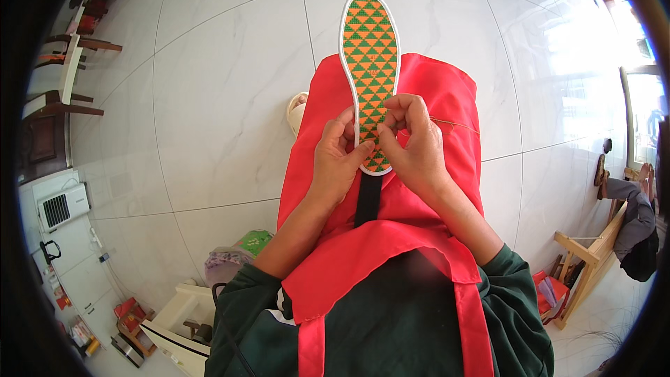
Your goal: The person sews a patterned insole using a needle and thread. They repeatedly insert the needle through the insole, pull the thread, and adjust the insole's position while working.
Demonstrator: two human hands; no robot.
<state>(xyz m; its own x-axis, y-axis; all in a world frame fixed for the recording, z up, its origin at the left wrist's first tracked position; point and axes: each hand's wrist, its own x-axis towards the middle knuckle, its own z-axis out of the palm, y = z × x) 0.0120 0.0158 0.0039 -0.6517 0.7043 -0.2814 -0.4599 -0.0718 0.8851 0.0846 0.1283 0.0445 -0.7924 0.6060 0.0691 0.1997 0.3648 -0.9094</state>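
Note:
An embroidered shoe insole (370, 63) with green and orange triangles and a white bound edge stands out over my lap, its narrower end towards me. My left hand (337, 152) grips its lower left edge, thumb on the patterned face. At its lower right side is my right hand (413, 136), thumb and forefinger brought close together at the surface; whether a needle is between them cannot be made out. Thin thread (455, 124) trails to the right from behind my right hand, over the red apron (319, 167). A black strap (368, 200) lies below the insole.
Pale floor tiles (225, 115) surround me. Wooden chairs (68, 70) stand at the far left, a white cabinet (178, 324) at the lower left. On the right, another person in grey trousers (631, 214) is by a wooden bench frame (589, 267).

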